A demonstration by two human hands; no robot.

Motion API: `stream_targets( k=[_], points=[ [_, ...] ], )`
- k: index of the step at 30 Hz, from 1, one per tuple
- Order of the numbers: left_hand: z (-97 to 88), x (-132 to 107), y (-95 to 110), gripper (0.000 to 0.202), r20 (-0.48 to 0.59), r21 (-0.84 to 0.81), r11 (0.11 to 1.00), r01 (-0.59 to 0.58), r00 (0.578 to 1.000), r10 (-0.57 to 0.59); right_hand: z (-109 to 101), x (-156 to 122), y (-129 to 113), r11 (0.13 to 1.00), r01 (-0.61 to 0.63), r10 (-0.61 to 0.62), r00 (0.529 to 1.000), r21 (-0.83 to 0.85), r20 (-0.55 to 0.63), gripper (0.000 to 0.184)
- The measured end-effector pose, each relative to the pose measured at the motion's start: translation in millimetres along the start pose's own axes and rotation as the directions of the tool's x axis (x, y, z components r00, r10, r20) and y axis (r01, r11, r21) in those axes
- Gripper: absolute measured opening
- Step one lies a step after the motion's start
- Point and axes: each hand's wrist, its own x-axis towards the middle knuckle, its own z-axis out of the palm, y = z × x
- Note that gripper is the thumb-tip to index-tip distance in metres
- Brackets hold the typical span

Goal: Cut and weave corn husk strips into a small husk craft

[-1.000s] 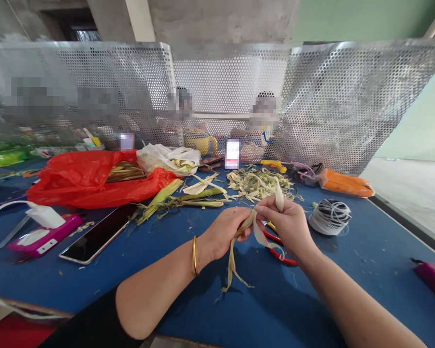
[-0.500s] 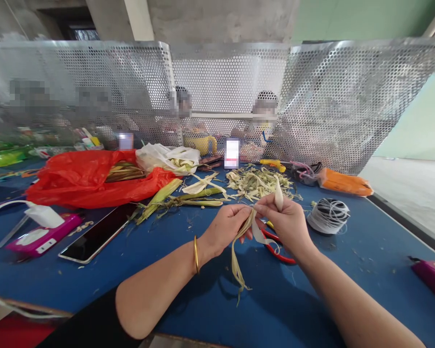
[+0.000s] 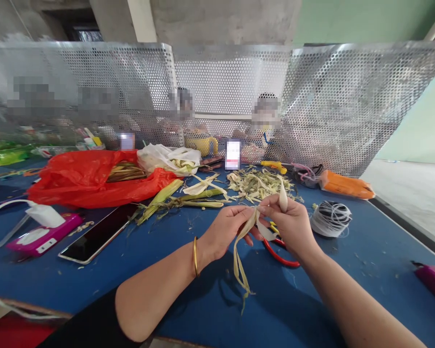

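Note:
Above the blue table, my left hand (image 3: 229, 229) pinches pale strips of corn husk (image 3: 239, 261) between thumb and fingers; their thin ends dangle below. Opposite it, fingertips almost touching, my right hand (image 3: 293, 220) is closed on a whitish husk strip (image 3: 283, 194) whose tip sticks up past the fingers. Another piece of it hangs between the hands. Exactly how the strips cross at the fingertips is hidden. Red-handled scissors (image 3: 281, 256) lie on the table under my right hand, partly covered by it. A spool of grey-white cord (image 3: 331, 219) stands right of that hand.
Husk scraps (image 3: 255, 182) lie in a heap behind my hands. Leftward are whole husks (image 3: 159, 200), a red plastic bag (image 3: 76, 176), a phone (image 3: 99, 235) and a purple power strip (image 3: 45, 237). A perforated metal screen (image 3: 228, 77) borders the back; people sit behind it.
Both hands stay pinched close together. The hanging strips have swung slightly right, and the whitish strip between the hands has shifted. The whole view has moved a little.

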Motion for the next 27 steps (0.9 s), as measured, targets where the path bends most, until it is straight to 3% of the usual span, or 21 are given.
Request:
stream_targets(
  k=[8,16,27],
  points=[
    [0.6,1.2,0.0,0.031,-0.047,0.010,0.999,0.031,0.998,-0.030,-0.6,0.3,-0.5,0.999,-0.040,0.040,0.998,-0.008,0.038,0.026],
    [-2.7,2.9,-5.3,0.030,-0.141,0.173,0.981,-0.086,0.984,0.111,1.6,-0.6,-2.7,0.996,-0.076,0.079,0.994,-0.047,0.077,0.030],
    [3.8,1.2,-5.4,0.027,-0.154,0.095,0.991,-0.090,0.983,0.104,6.3,-6.1,0.7,0.989,0.023,-0.024,1.000,-0.144,-0.001,0.021]
  ],
)
